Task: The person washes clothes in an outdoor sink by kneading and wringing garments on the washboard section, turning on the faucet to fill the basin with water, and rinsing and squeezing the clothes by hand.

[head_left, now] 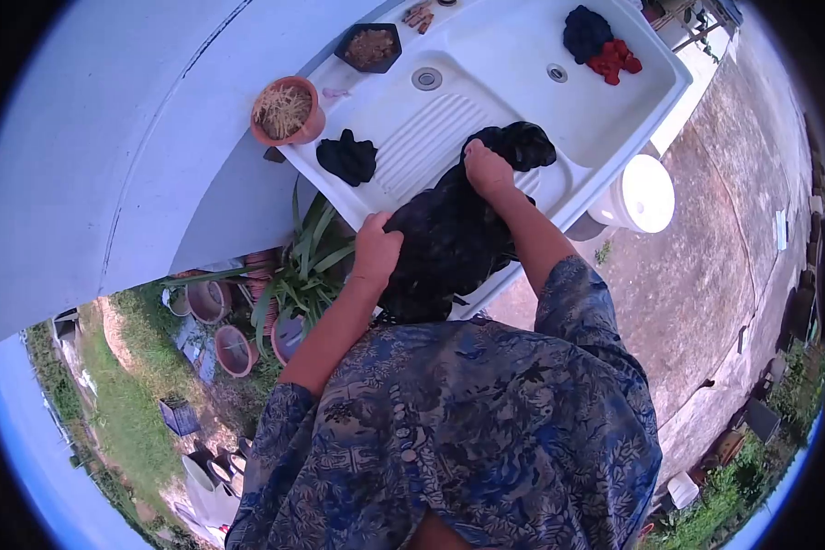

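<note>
A black wet-looking cloth (445, 234) is spread over the near edge of a white laundry sink (513, 87) with a ribbed washboard (431, 137). My left hand (377, 247) is closed on the cloth's left edge. My right hand (489, 171) grips its upper part, beside a bunched portion lying on the sink. A smaller black cloth (347, 158) lies at the sink's left side. In the far right of the basin sit a dark blue cloth (587, 34) and a red cloth (614, 61), touching each other.
A terracotta pot (310, 112) and a dark hexagonal pot (392, 48) stand on the sink's left rim. A white bucket (646, 194) is at the right, below the sink. Leafy plants (313, 261) and round pots (236, 351) are at the lower left.
</note>
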`<state>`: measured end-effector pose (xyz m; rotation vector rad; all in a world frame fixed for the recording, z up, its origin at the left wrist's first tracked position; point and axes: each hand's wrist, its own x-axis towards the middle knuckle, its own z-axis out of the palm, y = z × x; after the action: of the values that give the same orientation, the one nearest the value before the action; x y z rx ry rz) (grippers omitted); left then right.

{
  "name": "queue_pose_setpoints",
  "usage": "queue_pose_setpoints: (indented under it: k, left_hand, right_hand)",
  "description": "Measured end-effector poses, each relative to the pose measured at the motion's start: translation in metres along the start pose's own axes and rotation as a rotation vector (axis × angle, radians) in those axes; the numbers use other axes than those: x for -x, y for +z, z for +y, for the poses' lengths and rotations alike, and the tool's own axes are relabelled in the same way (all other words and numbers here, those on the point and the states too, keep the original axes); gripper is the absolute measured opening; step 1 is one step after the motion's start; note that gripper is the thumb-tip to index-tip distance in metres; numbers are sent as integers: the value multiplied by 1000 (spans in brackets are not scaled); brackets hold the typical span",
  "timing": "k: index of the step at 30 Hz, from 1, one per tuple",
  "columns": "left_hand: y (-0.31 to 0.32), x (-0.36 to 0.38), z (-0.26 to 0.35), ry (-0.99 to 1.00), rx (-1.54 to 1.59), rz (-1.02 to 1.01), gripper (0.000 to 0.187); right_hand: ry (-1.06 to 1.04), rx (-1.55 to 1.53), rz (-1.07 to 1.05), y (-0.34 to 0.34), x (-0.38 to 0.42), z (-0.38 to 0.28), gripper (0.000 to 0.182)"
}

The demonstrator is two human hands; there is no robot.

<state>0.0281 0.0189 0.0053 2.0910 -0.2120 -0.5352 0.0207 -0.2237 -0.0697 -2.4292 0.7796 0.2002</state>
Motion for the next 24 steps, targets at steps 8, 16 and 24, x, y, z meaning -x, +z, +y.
queue_pose_setpoints:
  k: [8, 16, 24]
  left_hand:
    - [-23, -40, 108, 276, 500, 3, 22]
    - [-11, -27, 46, 748, -707, -201, 23]
    - [2, -13, 56, 215, -717, -325, 46]
  right_hand:
    - [231, 90, 114, -42, 10, 81, 25]
    - [100, -177, 238, -63, 23, 91, 35]
    - [68, -233, 224, -20, -12, 91, 33]
